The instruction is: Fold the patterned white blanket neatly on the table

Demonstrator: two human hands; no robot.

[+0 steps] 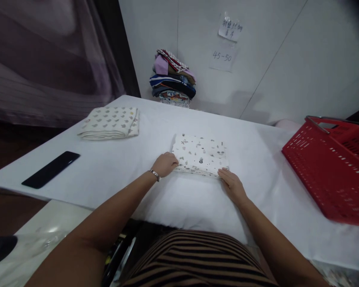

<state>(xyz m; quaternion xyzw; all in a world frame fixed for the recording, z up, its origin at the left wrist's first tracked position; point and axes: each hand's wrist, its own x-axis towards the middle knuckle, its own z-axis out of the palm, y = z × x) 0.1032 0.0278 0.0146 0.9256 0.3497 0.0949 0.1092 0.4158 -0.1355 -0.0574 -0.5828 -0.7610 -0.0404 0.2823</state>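
Note:
A folded white cloth (200, 153) with small grey and brown prints lies flat in the middle of the white-covered table. At its near left corner is my left hand (165, 164), its fingers curled in and closed on the edge; a metal bracelet circles that wrist. My right hand (231, 184) rests against the near right corner, fingers stretched out and touching the cloth's edge. Stacked layers show along the fold facing me. Farther left lies a second folded cloth (110, 122), cream with grey prints, away from both hands.
A red plastic basket (332, 171) stands at the table's right side. On the left lies a black flat phone-like slab (51, 169). Behind the far edge rises a pile of folded fabrics (173, 77) against the wall, below handwritten paper signs (229, 30).

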